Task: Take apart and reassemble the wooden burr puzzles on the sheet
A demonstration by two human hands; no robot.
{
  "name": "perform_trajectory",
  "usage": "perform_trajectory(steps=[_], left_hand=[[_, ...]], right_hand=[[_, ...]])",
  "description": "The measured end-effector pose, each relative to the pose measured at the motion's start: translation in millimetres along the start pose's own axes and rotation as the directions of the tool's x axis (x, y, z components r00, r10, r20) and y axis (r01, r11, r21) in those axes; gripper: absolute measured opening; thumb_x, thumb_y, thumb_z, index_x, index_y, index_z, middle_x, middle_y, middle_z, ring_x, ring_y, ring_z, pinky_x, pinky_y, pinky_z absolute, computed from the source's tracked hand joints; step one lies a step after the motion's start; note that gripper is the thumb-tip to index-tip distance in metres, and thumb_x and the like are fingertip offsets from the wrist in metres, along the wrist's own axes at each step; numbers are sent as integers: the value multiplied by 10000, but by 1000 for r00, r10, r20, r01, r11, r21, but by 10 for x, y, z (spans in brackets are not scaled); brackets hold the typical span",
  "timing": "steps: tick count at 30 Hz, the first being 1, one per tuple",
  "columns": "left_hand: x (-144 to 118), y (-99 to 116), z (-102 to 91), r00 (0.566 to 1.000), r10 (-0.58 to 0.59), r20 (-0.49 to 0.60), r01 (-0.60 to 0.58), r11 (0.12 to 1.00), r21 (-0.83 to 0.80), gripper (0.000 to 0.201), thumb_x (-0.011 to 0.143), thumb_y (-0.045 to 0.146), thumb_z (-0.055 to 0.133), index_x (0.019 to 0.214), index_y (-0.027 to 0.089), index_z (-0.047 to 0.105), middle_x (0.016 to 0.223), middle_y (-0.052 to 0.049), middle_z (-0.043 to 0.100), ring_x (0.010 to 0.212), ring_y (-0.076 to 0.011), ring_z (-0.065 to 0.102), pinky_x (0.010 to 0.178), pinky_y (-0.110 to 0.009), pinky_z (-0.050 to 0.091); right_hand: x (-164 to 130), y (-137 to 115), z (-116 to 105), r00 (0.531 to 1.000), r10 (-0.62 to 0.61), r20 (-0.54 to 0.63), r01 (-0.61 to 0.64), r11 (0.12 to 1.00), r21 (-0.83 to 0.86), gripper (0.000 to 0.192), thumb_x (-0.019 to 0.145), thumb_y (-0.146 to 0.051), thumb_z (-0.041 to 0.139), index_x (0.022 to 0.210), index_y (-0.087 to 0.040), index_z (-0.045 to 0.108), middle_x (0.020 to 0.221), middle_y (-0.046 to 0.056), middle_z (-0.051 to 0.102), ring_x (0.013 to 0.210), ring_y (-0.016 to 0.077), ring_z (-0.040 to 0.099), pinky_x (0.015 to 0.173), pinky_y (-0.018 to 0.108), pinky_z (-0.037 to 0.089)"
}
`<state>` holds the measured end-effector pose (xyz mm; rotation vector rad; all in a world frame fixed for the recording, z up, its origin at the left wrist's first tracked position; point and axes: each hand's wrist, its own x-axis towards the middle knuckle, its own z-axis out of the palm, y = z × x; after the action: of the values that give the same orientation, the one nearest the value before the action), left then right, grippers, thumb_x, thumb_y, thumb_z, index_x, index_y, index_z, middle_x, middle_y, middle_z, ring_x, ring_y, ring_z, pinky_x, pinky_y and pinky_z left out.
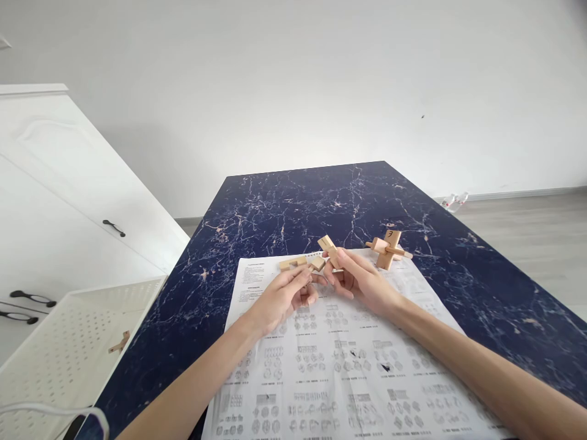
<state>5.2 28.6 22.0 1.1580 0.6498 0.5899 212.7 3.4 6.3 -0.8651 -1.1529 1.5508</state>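
Note:
My left hand [288, 298] pinches a small notched wooden puzzle piece [317, 264] between thumb and fingers. Close beside it, my right hand [360, 276] grips another wooden puzzle piece [327, 244], tilted, with a dark mark on its face. The two held pieces are near each other; whether they touch I cannot tell. A third notched wooden piece [292, 263] lies just beyond my left fingers, at the top of the printed sheet. Both hands are over that white instruction sheet [252, 275], covered in small diagrams.
An interlocked wooden cross puzzle [387, 249] stands right of my hands. The sheet lies on a dark blue marbled table [293, 208]. At the left are a white perforated basket [82, 318] with a small wooden piece [120, 342], a cable [59, 408] and a white cabinet [77, 183]. Bottles [454, 201] stand on the floor.

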Motion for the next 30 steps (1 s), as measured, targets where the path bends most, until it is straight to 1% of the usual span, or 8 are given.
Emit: perform_trajectory(steps=[6,10,15,18,21,23,25,30], left_hand=[[35,-57,-29,997,46,-55,-48,999,-26,357,1053,514,620,1182,188,689,1060,-79,691,623,-81,478,605,-296,351],[47,-117,-50,997,52,-64,-53,999,-8,425,1048,523,630,1310,190,611,962,-50,675,635,-94,496,614,-292,360],[28,-134,-60,996,39,-77,-39,999,11,511,1033,537,648,1392,200,511,926,-40,674,635,-113,543,622,-296,398],[3,-82,-52,1000,-7,-6,7,1000,24,555,1054,589,573,1432,202,446,882,-37,679,615,-145,606,625,-315,465],[-41,1,-28,1000,-3,3,2,981,196,569,1081,673,402,1404,209,466,962,-72,696,645,-186,676,616,-343,528],[-76,46,-18,988,116,-102,-62,903,424,559,1086,684,355,1300,204,546,994,-77,687,706,-187,671,609,-319,518],[-111,70,-22,955,249,-161,-111,803,585,546,1097,666,335,1187,196,597,841,-29,637,671,-161,589,582,-282,456],[-155,91,-39,967,254,3,-197,743,640,388,1041,572,564,1158,207,627,684,55,513,556,-108,423,529,-243,333]], right_hand=[[7,-6,4,1000,16,-5,-15,1000,24,475,1007,-688,586,914,-222,588,732,-16,558,516,112,365,528,314,279],[-1,2,8,999,-32,-26,32,999,-4,427,993,-670,632,988,-244,607,723,-30,509,623,156,474,626,329,416],[-2,52,-19,987,-19,161,28,998,-56,413,1051,-624,577,985,-223,649,816,14,575,727,183,545,688,347,485],[2,92,-50,974,-44,222,52,998,-29,397,1077,-579,565,949,-211,643,804,15,587,698,169,538,661,331,461],[0,116,-84,974,-27,227,35,999,-30,386,1087,-535,575,888,-208,625,742,-2,570,670,157,525,662,323,418],[-8,116,-98,972,4,234,11,998,-66,392,1088,-535,572,886,-205,639,694,-18,542,636,146,489,659,322,387],[-20,102,-92,965,32,259,5,990,-139,406,1083,-556,563,918,-201,670,673,-23,534,617,143,464,641,320,366],[-63,48,19,958,94,271,20,920,-391,420,1056,-588,581,932,-205,699,748,-14,554,635,141,466,605,304,365]])
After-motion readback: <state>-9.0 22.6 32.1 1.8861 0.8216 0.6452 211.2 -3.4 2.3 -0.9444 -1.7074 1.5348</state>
